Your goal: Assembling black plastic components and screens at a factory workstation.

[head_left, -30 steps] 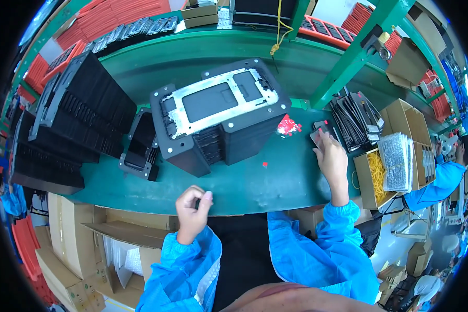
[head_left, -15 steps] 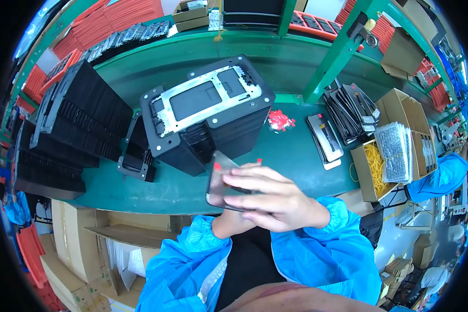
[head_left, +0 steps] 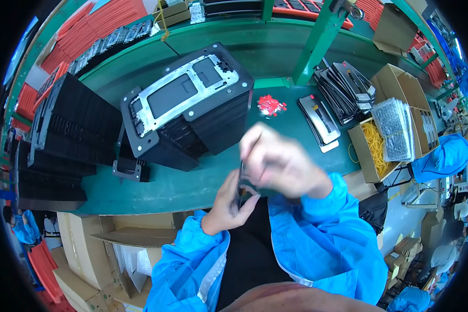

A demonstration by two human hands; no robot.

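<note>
1. Left hand (head_left: 233, 200) is up off the green bench (head_left: 187, 182), fingers curled round the lower end of a thin dark flat part (head_left: 240, 183), seen edge-on (prob. a phone-type frame or panel, too blurred to say which).
2. Right hand (head_left: 281, 164) sits just above and right of the left one, touching the same part at its upper end. It is motion-blurred, so grip detail can't be told; fingers look bent over the part, not spread wide.
3. Both hands meet close in front of the person's chest, over the near edge of the bench. Blue sleeves (head_left: 317, 234) come in from the lower edge.
4. Up and left of the hands, near them: a tall stack of black trays (head_left: 203, 125) w/ a silver metal fixture plate (head_left: 184, 91) lying on top, tilted corner-on to the person.
5. Left of that stack, nearer the bench edge: a small black frame piece (head_left: 130, 169) lying flat.
6. Further left, well apart from the hands: more rows of black trays (head_left: 67, 130).
7. Right of the hands and further back: a short pile of flat silver-and-black panels (head_left: 320, 122), then a fanned pile of dark frames (head_left: 348, 88).
8. Between those and the tray stack: a small heap of red bits (head_left: 270, 105).
9. Far right: open cardboard boxes, one w/ yellow rubber bands (head_left: 375, 145), one w/ clear bagged parts (head_left: 395, 127).
</note>
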